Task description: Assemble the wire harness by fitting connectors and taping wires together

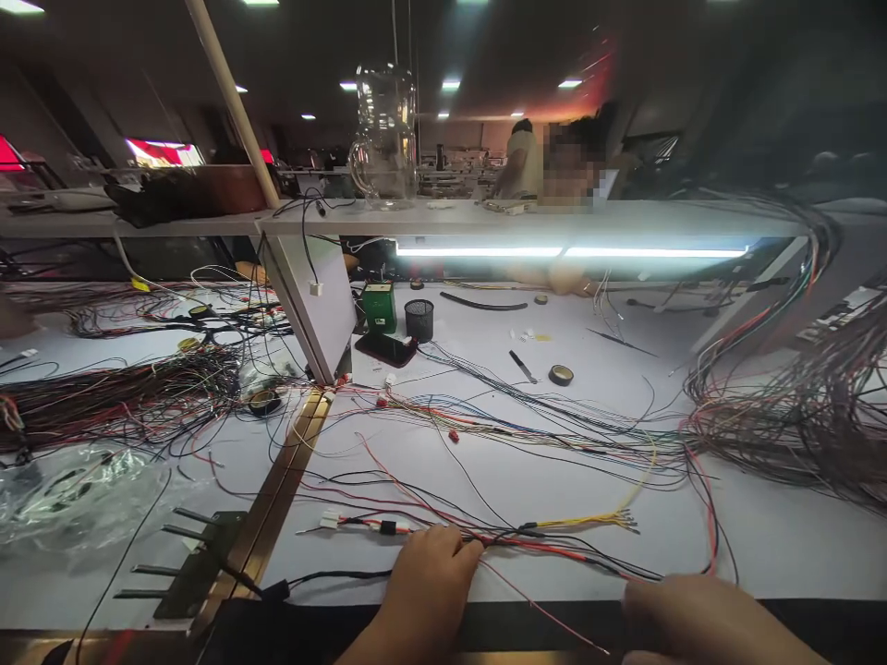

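My left hand (435, 577) is closed round a bundle of black and red wires (540, 543) near the table's front edge. A white connector (331, 520) and a band of black tape (389, 527) lie on the bundle left of it. Yellow wires (578, 522) with bare metal ends lie just beyond the bundle. My right hand (683, 605) is at the lower right, below the wires, blurred, with its fingers bent and partly out of frame; what it holds, if anything, cannot be made out. A black cable (339, 576) runs to the left of my left hand.
A dark pronged block (204, 563) stands at the front left. Large wire tangles (783, 425) lie right and left. Farther back are a tape roll (561, 374), a knife (523, 366), a phone (386, 348), a mesh cup (419, 320) and a green box (379, 308). Above stands a shelf (430, 220).
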Demonstrator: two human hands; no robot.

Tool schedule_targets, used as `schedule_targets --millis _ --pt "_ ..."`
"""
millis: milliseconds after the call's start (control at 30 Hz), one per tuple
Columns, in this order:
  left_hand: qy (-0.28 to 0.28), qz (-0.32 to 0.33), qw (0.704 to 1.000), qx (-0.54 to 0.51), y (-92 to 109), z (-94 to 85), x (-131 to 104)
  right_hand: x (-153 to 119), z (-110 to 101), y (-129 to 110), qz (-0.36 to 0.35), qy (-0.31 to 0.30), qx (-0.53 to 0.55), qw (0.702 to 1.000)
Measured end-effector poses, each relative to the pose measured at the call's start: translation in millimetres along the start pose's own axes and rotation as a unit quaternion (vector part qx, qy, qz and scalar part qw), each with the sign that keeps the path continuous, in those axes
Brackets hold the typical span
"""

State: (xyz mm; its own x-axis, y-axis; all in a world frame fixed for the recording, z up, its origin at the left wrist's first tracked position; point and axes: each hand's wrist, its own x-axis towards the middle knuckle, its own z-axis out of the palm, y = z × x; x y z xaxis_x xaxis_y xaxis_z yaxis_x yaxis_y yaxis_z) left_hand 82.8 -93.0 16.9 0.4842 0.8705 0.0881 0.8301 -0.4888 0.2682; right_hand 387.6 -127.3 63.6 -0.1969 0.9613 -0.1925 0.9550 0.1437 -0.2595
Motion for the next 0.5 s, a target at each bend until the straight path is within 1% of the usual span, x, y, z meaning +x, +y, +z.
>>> schedule_targets --millis 67,100,167,233,300,333,400,500 --pt "0.036 0.012 0.999 -0.01 6 -2.4 5 16 -18 2 -0.015 -0.031 -0.04 0.999" --pt "0.063 0.026 0.998 -0.017 10 -1.1 7 26 -24 0 -0.03 -0.033 -0.05 0.998" --pt "0.121 0.084 0.989 -0.023 17 7.7 14 47 -30 -13 -0.064 0.02 -0.05 0.996" --pt "0.147 0.171 0.974 -0.013 22 22.4 19 66 -29 -35 -0.113 0.075 -0.04 0.99" --pt "0.143 0.244 0.959 -0.003 23 37.3 23 82 -25 -60 -0.157 0.106 -0.034 0.981" --pt "0.134 0.265 0.955 -0.001 23 43.0 23 88 -23 -73 -0.173 0.114 -0.027 0.978" --pt "0.111 0.277 0.954 -0.013 22 49.5 24 96 -19 -97 -0.193 0.116 0.011 0.974" --pt "0.072 0.27 0.958 -0.059 23 51.7 23 103 -12 -123 -0.222 0.105 0.126 0.961"
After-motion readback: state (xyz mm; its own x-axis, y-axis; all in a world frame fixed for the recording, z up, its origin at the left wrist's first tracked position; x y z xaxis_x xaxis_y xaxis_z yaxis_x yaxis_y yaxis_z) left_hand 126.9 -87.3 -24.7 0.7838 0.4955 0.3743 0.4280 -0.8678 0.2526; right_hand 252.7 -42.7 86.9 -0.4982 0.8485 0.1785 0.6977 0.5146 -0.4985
